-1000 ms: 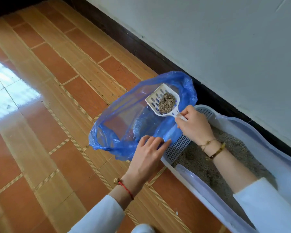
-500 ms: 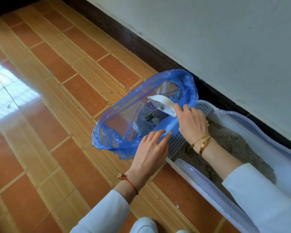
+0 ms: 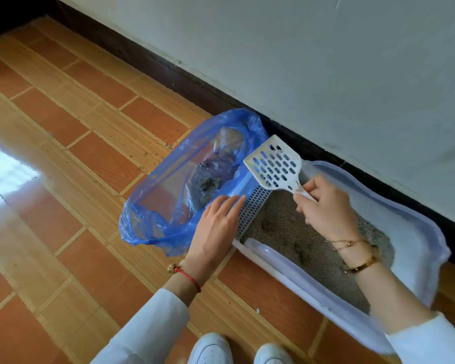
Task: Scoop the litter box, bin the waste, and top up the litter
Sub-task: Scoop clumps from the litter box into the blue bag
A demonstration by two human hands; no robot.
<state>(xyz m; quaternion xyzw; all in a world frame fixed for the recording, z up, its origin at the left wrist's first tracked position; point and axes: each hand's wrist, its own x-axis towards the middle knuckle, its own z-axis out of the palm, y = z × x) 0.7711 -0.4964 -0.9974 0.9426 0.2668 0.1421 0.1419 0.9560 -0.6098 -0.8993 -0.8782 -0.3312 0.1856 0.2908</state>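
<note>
A white slotted scoop (image 3: 275, 166) is held up empty by its handle in my right hand (image 3: 326, 208), over the left end of the litter box (image 3: 410, 232). The box is pale lilac plastic against the wall, with grey litter (image 3: 294, 240) inside and a white grid step (image 3: 255, 206) at its left end. A blue plastic bag (image 3: 168, 206) lies open on the floor just left of the box, with grey clumps (image 3: 208, 183) in it. My left hand (image 3: 216, 227) rests on the bag's near edge by the grid, pinning it.
Orange and tan floor tiles (image 3: 63, 179) spread to the left, with scattered litter grains (image 3: 153, 151) near the bag. A white wall (image 3: 326, 61) with a dark skirting board (image 3: 168, 74) runs behind. My white shoes (image 3: 237, 349) stand at the bottom edge.
The scoop held a clump over the bag, tipped it into the bag, and has now swung back up empty toward the litter box. My left hand stayed on the bag's edge.
</note>
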